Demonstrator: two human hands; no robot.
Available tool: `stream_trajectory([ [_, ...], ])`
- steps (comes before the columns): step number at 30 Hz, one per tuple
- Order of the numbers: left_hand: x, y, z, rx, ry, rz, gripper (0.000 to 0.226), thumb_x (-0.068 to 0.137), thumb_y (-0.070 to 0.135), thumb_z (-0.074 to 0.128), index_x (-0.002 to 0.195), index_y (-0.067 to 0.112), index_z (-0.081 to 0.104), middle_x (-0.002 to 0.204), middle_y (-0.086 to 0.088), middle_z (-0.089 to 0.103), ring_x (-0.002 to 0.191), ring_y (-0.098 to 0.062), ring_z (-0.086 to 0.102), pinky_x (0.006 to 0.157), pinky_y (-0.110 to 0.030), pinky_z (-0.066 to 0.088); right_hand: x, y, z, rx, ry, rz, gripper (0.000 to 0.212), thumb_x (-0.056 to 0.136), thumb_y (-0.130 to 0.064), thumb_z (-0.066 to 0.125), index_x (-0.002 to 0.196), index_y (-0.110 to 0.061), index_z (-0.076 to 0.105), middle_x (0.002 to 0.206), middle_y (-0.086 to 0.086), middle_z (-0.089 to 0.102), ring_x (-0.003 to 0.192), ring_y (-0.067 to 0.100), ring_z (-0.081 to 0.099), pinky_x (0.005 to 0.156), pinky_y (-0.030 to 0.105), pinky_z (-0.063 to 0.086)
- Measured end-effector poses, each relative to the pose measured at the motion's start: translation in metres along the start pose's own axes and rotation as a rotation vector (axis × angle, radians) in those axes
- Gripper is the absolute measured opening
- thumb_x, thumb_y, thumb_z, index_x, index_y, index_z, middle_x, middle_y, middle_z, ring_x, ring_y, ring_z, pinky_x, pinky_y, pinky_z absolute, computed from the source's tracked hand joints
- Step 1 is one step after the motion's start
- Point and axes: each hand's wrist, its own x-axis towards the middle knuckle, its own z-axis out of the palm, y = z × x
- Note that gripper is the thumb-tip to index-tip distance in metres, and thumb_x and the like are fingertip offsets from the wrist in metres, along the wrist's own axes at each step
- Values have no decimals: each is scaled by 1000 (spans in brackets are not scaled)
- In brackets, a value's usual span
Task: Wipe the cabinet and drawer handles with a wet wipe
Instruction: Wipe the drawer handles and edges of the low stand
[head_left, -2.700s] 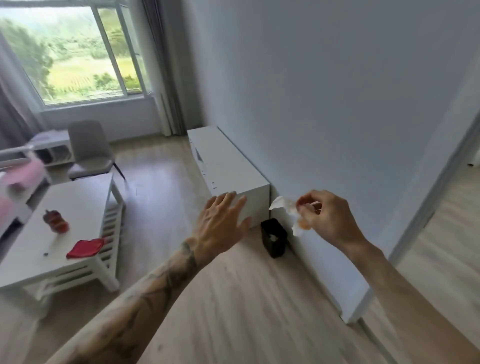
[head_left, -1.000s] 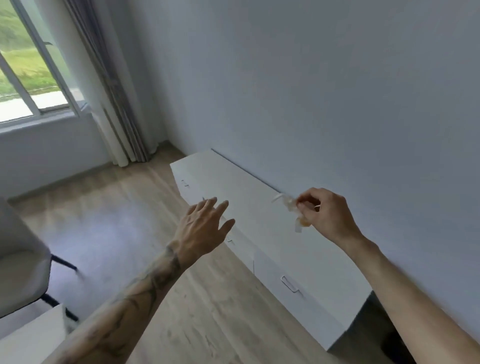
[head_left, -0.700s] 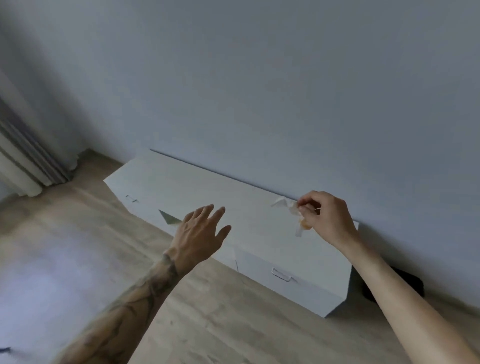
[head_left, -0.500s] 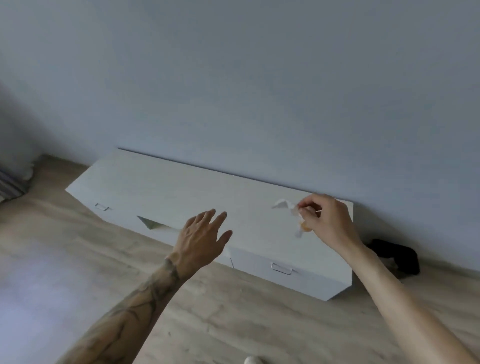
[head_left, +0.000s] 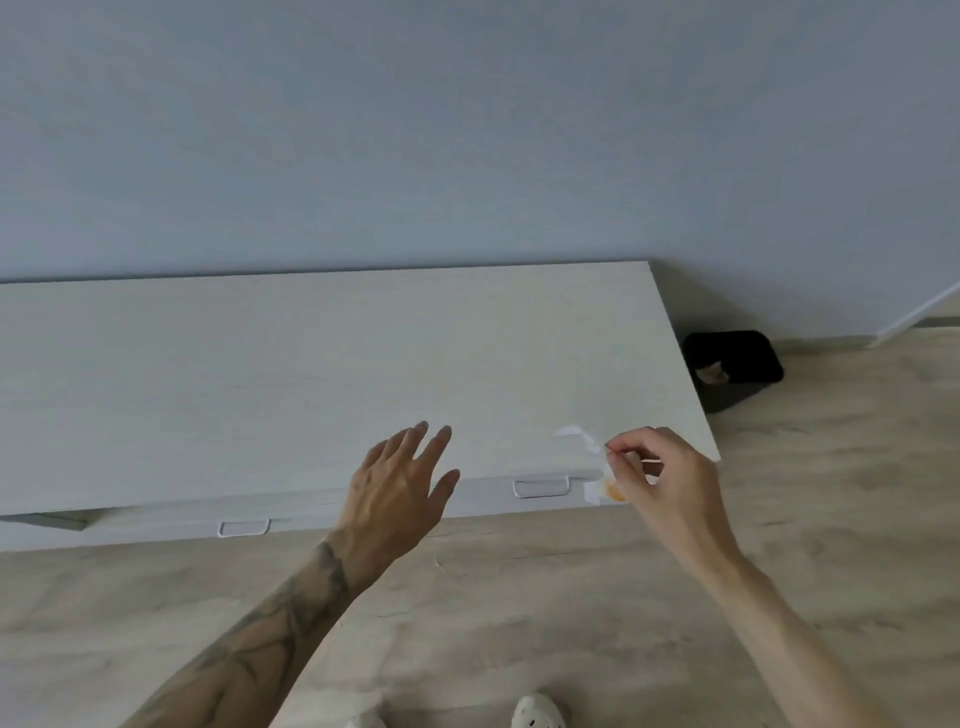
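Right hand (head_left: 667, 486) fingers (head_left: 615, 447) pinch a limp, light wipe (head_left: 584, 441); left hand (head_left: 397, 491) spread, empty. Fold it around the stiff handle (head_left: 541, 486) at nine o'clock of it.

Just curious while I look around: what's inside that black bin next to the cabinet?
Inside the black bin, one small crumpled brownish scrap shows near the rim. The rest of its interior is too dark to make out.
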Motion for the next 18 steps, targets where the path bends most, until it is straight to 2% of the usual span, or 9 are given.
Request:
stream_trajectory([
  [2, 12, -17, 51, 22, 36, 40, 61, 100, 53, 37, 144, 19, 62, 143, -11, 63, 127, -29, 64, 102, -42, 54, 4, 42, 29, -19, 30, -8, 23, 94, -6, 74, 85, -27, 73, 91, -7, 72, 86, 7, 69, 72, 9, 50],
  [5, 22, -39, 128, 26, 123, 105, 59, 105, 51, 37, 148, 17, 58, 150, -14, 57, 135, -32, 58, 110, -45, 48, 9, 104, 71, -35, 89, -30, 23, 93, -5, 74, 87, -27, 73, 91, -12, 72, 90, 11, 70, 81, 21, 55],
  [9, 36, -57, 206, 0, 304, 186, 55, 108, 45, 44, 155, 15, 50, 159, -15, 48, 144, -33, 50, 119, -49, 40, 18, 176, 118, 56, 224, -84, 22, 92, -5, 74, 88, -26, 74, 92, -10, 73, 88, 11, 71, 81, 20, 55],
  [12, 43, -63, 237, 21, 470, 224, 53, 110, 41, 42, 155, 13, 49, 160, -15, 46, 146, -33, 47, 122, -51, 36, 25, 221, 149, 193, 323, -113, 24, 93, -2, 73, 88, -26, 76, 89, -4, 74, 83, 12, 69, 80, 27, 54],
  [15, 48, -66, 252, 74, 590, 251, 53, 111, 41, 39, 155, 12, 49, 162, -14, 43, 147, -34, 46, 121, -51, 35, 27, 248, 172, 293, 401, -176, 23, 94, 0, 71, 90, -22, 77, 89, 1, 75, 82, 11, 68, 79, 24, 52],
  [18, 51, -69, 260, 104, 656, 268, 55, 112, 44, 33, 156, 12, 47, 163, -14, 42, 148, -34, 44, 121, -50, 33, 26, 271, 190, 207, 453, -253, 22, 93, 0, 69, 92, -20, 77, 94, 4, 72, 86, 18, 69, 81, 24, 51],
])
